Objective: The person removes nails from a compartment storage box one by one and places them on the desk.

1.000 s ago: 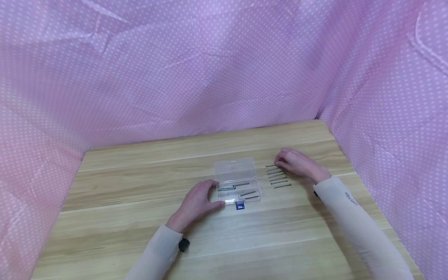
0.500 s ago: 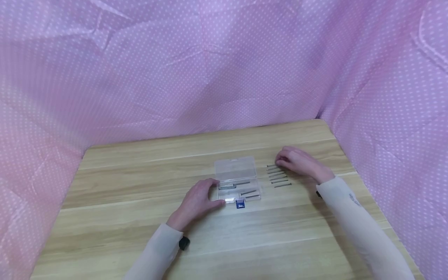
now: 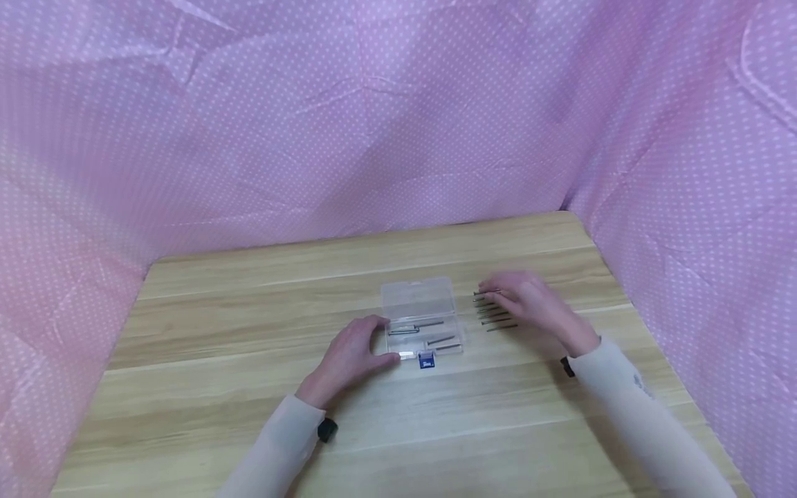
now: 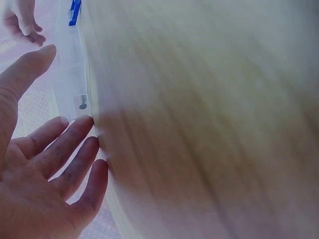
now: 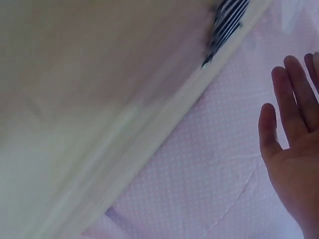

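L hand (image 3: 350, 358), fingers apart, touches clear box (image 3: 418, 300), prob. to steady it; R hand (image 3: 529, 299) at nails (image 3: 495, 315), can't tell if pinching.

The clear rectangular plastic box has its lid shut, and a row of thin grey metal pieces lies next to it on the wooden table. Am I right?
Almost! The clear rectangular plastic box has its lid open, not shut: the head view shows it folded back. A row of thin grey metal pieces does lie next to the box on the wooden table.
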`<state>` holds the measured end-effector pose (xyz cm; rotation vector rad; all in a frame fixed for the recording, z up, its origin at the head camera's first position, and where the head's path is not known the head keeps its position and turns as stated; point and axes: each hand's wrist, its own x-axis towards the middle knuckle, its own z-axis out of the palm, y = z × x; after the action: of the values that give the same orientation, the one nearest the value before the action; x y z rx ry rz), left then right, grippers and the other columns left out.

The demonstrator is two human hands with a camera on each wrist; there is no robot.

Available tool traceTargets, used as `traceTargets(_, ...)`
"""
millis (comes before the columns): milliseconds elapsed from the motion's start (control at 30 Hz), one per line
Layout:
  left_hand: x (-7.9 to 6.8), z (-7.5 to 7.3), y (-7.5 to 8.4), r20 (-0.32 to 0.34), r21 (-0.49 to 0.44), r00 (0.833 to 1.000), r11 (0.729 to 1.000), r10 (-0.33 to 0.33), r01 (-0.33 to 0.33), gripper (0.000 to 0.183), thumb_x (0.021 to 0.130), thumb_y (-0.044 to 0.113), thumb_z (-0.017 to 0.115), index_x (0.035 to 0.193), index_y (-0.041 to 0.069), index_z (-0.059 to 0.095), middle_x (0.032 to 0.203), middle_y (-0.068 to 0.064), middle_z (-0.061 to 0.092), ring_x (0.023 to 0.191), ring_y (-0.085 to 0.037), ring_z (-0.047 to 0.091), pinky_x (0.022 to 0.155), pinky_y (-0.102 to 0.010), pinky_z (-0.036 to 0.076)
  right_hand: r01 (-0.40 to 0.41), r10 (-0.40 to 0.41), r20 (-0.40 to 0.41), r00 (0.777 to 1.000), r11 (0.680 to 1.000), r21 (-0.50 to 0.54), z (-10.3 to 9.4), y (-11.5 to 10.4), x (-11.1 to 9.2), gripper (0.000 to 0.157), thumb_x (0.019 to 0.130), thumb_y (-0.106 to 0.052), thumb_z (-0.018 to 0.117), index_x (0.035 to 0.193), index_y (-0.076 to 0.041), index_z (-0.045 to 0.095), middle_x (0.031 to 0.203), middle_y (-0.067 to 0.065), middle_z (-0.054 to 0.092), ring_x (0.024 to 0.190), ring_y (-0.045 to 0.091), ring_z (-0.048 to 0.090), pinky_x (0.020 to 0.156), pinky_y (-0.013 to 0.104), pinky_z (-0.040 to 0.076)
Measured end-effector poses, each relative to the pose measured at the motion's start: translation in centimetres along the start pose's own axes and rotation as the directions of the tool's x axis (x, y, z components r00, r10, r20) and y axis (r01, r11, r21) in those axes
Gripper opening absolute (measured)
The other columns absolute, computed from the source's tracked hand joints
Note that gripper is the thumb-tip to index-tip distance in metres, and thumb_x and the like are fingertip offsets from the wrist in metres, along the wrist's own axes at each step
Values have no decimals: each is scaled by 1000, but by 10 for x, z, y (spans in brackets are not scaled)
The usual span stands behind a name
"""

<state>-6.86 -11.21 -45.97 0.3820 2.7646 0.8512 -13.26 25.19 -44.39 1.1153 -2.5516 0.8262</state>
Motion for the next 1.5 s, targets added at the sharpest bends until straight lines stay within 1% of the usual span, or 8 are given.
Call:
traceTargets(100,1,-1,0,2,-2,1000,1000,-1,1,70,82,43,86,137,7,62,134,-12,64,125,-30,58,109,-51,47,64,-63,-52,997,998,8,7,-8,-3,23,80,7,81,102,0,79,107,15,77,97,34,74,87,52,60)
traceTargets(200,1,-1,0,7,1,1000,1000,-5,5,70,83,44,86,137,8,62,134,-11,64,125,-30,58,109,-50,47,85,-84,-93,992,996,14,14,-16,-7,24,75,6,85,97,-2,80,105,15,76,97,34,73,86,51,60)
traceTargets(367,1,-1,1,7,5,1000,1000,-7,7,69,83,44,86,137,8,62,133,-11,64,124,-29,58,108,-49,47,68,-61,-136,989,997,41,25,-32,-10,21,72,3,89,90,-6,81,99,11,74,92,29,71,80,45,60)
traceTargets(467,1,0,0,3,1,1000,1000,-6,6,69,83,44,86,137,8,62,133,-10,64,124,-28,58,109,-48,47,26,-20,-134,991,999,46,30,-42,-11,20,73,1,90,89,-7,80,97,7,72,92,26,68,80,43,59)
traceTargets(800,1,0,0,5,5,1000,1000,-10,10,70,82,43,86,137,8,62,133,-10,64,123,-28,58,108,-49,47,-86,89,-33,995,992,94,41,-64,-11,17,80,-4,87,95,-10,81,95,-3,67,88,13,63,75,32,56)
traceTargets(967,1,-1,0,4,2,1000,1000,-9,9,70,82,43,86,137,8,62,133,-10,64,122,-28,58,108,-49,47,-195,189,90,978,979,58,43,-73,-7,13,86,-12,85,98,-15,82,96,-9,66,90,10,59,79,33,52)
traceTargets(1067,1,-1,0,1,1,1000,1000,-5,5,70,82,43,87,137,7,62,132,-10,65,121,-28,59,107,-49,48,-231,225,145,964,972,30,42,-76,-4,12,88,-16,84,99,-18,82,96,-10,65,91,9,57,80,33,50)
traceTargets(1500,0,-2,2,0,-2,1000,1000,4,-4,70,82,43,87,136,7,62,133,-12,64,123,-29,58,108,-49,48,-160,158,222,962,987,-6,51,-72,9,8,86,-15,85,94,-17,83,88,-9,62,82,9,53,73,31,46)
